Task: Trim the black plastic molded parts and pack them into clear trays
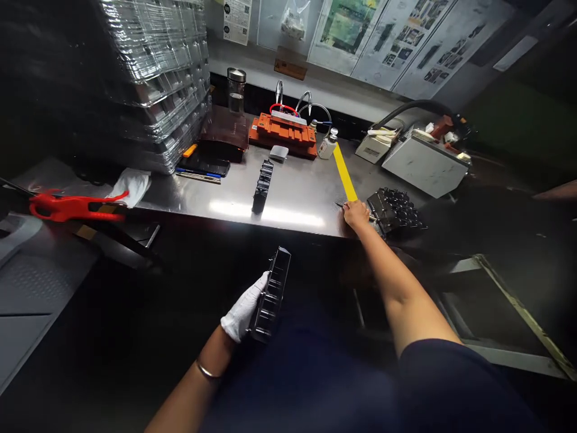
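Observation:
My left hand (246, 307), in a white glove, is closed around a long black plastic part (276, 288). That part has a row of compartments along its inside and is held tilted in front of the bench edge. At the bench's front right, my bare right hand (356, 214) is closed on a slim pointed tool (339, 205); its dark tip pokes out to the left, and its exact kind is too small to tell. Just right of this hand lies a cluster of black plastic parts (396, 209). Another black part (262, 186) stands alone on the bench's middle.
Stacked clear plastic trays (157, 90) rise at the left of the metal bench (297, 192). An orange fixture (283, 133), a white dispenser bottle (327, 144) and a glass jar (236, 90) stand behind. Yellow tape (345, 174) marks the surface. A red tool (76, 205) is at far left.

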### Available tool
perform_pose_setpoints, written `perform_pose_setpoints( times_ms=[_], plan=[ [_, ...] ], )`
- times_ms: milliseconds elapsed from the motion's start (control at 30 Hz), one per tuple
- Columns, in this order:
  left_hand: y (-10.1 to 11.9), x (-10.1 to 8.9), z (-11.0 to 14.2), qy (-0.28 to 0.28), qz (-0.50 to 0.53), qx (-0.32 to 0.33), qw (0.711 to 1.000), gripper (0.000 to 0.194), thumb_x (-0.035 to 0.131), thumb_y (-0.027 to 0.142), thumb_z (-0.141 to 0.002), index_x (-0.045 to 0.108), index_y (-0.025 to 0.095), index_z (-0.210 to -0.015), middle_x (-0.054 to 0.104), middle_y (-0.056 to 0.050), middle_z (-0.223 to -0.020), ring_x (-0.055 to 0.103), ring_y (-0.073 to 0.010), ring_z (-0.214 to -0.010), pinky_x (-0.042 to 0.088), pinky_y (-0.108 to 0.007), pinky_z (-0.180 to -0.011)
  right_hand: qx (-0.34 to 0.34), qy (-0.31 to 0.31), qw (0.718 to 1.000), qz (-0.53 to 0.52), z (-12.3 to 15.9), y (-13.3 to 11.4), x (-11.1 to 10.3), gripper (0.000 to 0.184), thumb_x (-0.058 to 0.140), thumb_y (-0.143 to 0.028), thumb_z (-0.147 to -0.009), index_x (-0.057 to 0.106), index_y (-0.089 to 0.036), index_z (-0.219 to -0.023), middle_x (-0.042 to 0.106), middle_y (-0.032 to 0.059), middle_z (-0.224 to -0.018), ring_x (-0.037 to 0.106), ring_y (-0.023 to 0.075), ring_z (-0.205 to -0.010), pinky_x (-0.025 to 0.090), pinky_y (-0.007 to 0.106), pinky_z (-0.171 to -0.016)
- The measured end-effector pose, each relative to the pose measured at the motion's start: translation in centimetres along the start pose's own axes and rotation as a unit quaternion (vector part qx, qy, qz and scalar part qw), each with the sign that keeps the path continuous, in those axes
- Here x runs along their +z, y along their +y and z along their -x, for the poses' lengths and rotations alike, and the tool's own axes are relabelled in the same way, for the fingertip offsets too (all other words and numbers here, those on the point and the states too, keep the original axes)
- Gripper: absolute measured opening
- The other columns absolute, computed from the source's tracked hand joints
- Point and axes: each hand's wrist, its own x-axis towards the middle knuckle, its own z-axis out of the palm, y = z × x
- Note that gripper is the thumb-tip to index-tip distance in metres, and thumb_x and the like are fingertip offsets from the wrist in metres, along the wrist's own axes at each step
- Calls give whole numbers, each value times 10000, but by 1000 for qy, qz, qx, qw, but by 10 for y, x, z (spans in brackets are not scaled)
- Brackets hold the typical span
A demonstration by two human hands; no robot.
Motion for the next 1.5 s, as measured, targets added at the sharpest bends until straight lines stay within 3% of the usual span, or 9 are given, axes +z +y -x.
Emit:
perform_pose_setpoints(
  times_ms=[267,400,500,600,833,1033,1233,1333,1500],
  plan=[
    [4,44,-18,-5,-24,-9,1000,597,387,666,-863,608,125,-735,560,-18,-523,525,-105,-393,421,-207,-376,-114,53,974,-190,20,9,8,237,458,-237,-954,638,-86,-980,618,133,-979,533,150,-861,394,279,-788],
    [4,80,-29,24,-23,-1,999,517,410,599,-893,579,147,-708,550,-2,-498,495,-88,-376,411,-190,-384,-202,15,936,-287,65,10,-3,266,443,-355,-963,615,-170,-1050,663,43,-871,561,96,-596,447,238,-620],
    [5,93,-41,37,-59,-5,998,503,439,601,-880,593,145,-737,552,-3,-486,483,-87,-359,390,-182,-363,-278,-16,892,-356,100,10,-15,245,528,-393,-913,679,-202,-936,695,37,-813,638,145,-683,488,261,-636],
    [9,85,-56,27,-107,-40,993,622,403,700,-834,622,123,-759,543,-20,-459,480,-101,-335,373,-189,-326,-290,-33,865,-408,115,15,-24,210,598,-379,-869,717,-207,-860,714,58,-816,666,175,-752,514,292,-686],
    [25,59,-76,25,-151,-68,986,717,348,753,-812,641,99,-783,552,-41,-453,501,-117,-330,388,-192,-311,-292,-81,860,-410,107,33,-24,212,614,-368,-859,720,-185,-844,706,50,-767,636,146,-672,482,264,-620],
    [22,46,-57,5,-135,-169,976,573,443,660,-839,657,131,-783,547,-35,-453,511,-142,-346,377,-218,-308,-308,-131,827,-451,114,31,-30,215,597,-365,-878,711,-185,-854,692,46,-782,620,136,-680,474,250,-609],
    [16,29,-43,71,-91,-163,980,460,485,591,-856,654,163,-842,580,-22,-496,532,-145,-363,390,-221,-310,-401,-206,766,-459,119,22,-30,159,624,-319,-871,704,-185,-898,681,50,-784,617,136,-703,475,249,-612],
    [15,29,-38,47,-103,-194,975,498,484,606,-850,653,140,-807,584,-31,-493,518,-140,-345,373,-216,-296,-419,-224,760,-443,120,22,-27,152,622,-310,-875,706,-186,-904,674,50,-782,616,135,-706,482,252,-623],
    [16,33,-29,69,-115,-148,980,381,598,521,-818,684,164,-916,670,-42,-637,570,-142,-422,438,-224,-359,-446,-250,750,-419,119,25,-29,156,631,-295,-871,717,-169,-908,677,57,-796,628,135,-715,487,245,-632]
  ],
)
